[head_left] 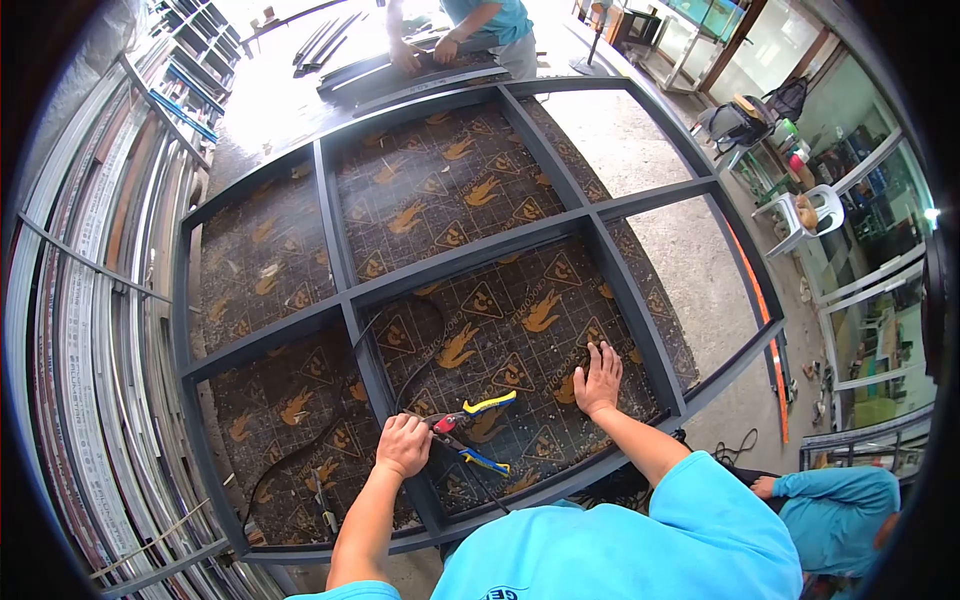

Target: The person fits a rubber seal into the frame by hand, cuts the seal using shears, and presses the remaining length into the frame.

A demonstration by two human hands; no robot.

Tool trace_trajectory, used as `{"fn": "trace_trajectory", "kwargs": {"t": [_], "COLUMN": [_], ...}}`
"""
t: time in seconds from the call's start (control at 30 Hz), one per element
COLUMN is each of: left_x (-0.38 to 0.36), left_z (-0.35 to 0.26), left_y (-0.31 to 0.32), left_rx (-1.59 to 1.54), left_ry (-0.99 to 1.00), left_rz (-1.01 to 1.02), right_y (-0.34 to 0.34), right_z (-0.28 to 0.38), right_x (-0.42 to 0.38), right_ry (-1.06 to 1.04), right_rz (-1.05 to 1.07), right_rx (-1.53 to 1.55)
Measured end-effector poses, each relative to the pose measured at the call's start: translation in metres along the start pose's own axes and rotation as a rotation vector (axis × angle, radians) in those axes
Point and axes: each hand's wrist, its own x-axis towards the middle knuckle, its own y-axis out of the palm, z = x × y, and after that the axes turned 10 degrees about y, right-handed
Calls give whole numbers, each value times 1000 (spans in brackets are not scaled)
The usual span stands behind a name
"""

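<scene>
Pliers (447,424) lie just right of left hand (402,446), long axis running from frame bar (425,495) out over board (490,335), handles splayed away; left is nearer, curled at bar, can't tell if gripping, right hand (598,384) palm-down on board, fingers spread.

The frame (470,258) lies over the board (430,195). The left hand (404,443) rests on a crossbar (372,370), with the pliers (447,425) just to its right; farther right, the right hand (598,385) is on the board, inside the same opening. Racked bars (80,390) run along the left. A chair (825,210) stands off to the right, and a co-worker (500,22) is beyond the far edge.
</scene>
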Motion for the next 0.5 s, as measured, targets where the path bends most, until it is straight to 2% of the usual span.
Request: {"fn": "trace_trajectory", "kwargs": {"t": [0.5], "left_x": [-3], "left_z": [2], "left_y": [4], "left_rx": [-12], "left_ry": [22], "left_rz": [-38], "right_y": [0], "right_z": [-1], "right_x": [-1], "right_ry": [-19], "right_rz": [-29], "right_rx": [8]}}
